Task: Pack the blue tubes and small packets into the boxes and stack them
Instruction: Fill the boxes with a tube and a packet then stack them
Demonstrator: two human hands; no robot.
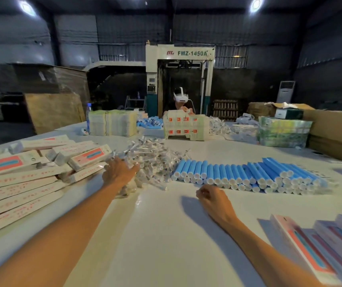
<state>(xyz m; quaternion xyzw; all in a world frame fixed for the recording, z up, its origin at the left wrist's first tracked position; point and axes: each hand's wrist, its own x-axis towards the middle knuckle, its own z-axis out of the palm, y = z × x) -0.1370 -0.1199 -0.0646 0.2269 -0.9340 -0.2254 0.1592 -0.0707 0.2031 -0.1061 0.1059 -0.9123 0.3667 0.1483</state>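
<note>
Flat boxes (302, 249) wait lower right; seemingly packed boxes (21, 183) pile up left. Left grip (120, 172) digs into small packets (155, 160), hold unclear; right grip (211, 196), curled and empty, hovers near many loose blue tubes (249, 172). Most packing looks undone.

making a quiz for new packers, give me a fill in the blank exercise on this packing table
1. The left hand rests on the pile of small clear ____.
2. The tubes lying right of that pile are ____.
3. The person across the table wears a white ____.
Missing words: packets; blue; headset
</note>
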